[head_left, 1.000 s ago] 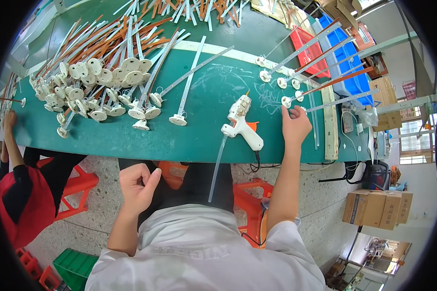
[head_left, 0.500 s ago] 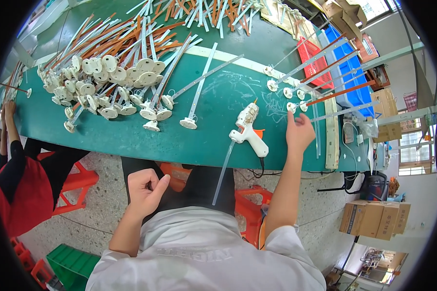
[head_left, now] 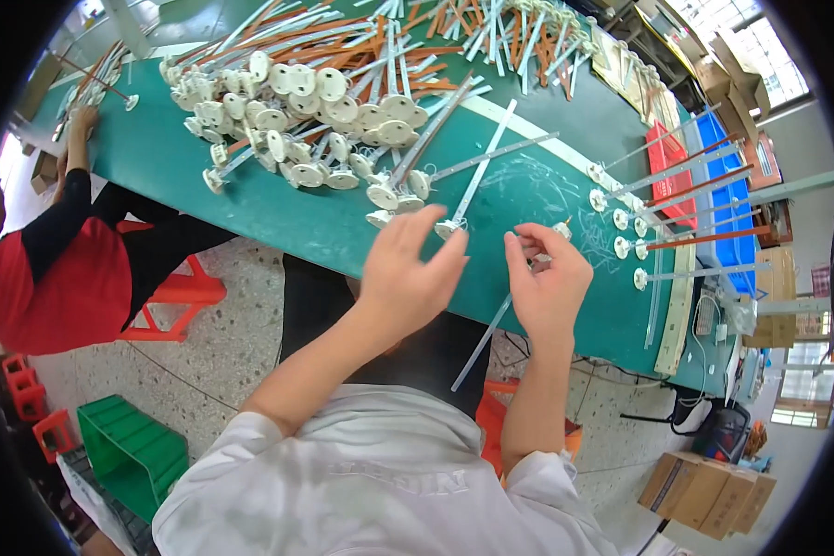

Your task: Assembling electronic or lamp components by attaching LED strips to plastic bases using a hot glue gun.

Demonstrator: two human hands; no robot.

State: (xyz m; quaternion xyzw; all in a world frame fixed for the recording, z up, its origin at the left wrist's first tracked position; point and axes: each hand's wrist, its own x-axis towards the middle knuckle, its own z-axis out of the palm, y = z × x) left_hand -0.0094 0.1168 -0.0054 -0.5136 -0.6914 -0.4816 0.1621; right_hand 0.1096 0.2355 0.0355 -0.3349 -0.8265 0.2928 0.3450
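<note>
Item: white plastic rod [head_left: 480, 345], long and thin. Its long axis runs diagonally: the lower end hangs past the near edge of the green worktop [head_left: 250, 208] toward the floor, the upper end rises under the right hand [head_left: 549, 278]. The right hand's fingers are curled together over the rod's upper part, which the hand covers; I cannot tell the exact grip. The left hand [head_left: 408, 273] hovers just left of it, fingers spread apart, holding nothing, its fingertips near a disc-footed rod [head_left: 477, 176] that points away across the worktop. Farther back: a heap of white disc-footed rods [head_left: 315, 120]. Toward the right edge: a row of similar rods [head_left: 676, 199] lying parallel.
</note>
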